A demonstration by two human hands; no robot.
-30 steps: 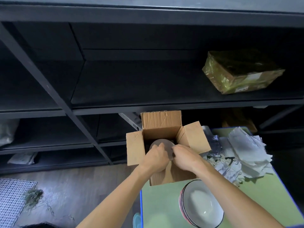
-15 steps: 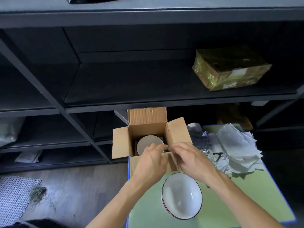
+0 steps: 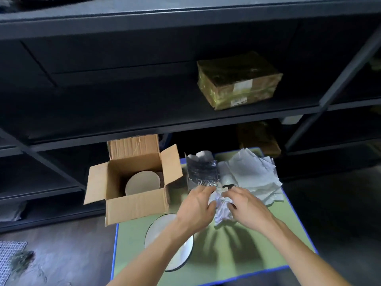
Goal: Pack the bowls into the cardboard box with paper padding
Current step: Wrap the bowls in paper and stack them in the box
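Observation:
An open cardboard box [image 3: 136, 205] stands at the green table's far left corner, flaps spread. Inside it lies a pale bowl [image 3: 142, 182]. Right of the box, my left hand [image 3: 195, 207] and my right hand [image 3: 247, 207] both grip a crumpled wad of white paper [image 3: 221, 211] from either side. A white bowl with a dark rim [image 3: 156, 234] sits on the table near the front, partly hidden under my left forearm.
A pile of white paper sheets [image 3: 251, 174] and a silver foil pouch [image 3: 202, 172] lie at the table's [image 3: 247, 254] far right. Dark shelving [image 3: 144, 124] rises behind, holding a taped parcel [image 3: 237, 83]. Wooden floor lies left of the table.
Both hands left the box and moved right to the crumpled paper, which they now grip. The bowl stays in the box. The view shifted right.

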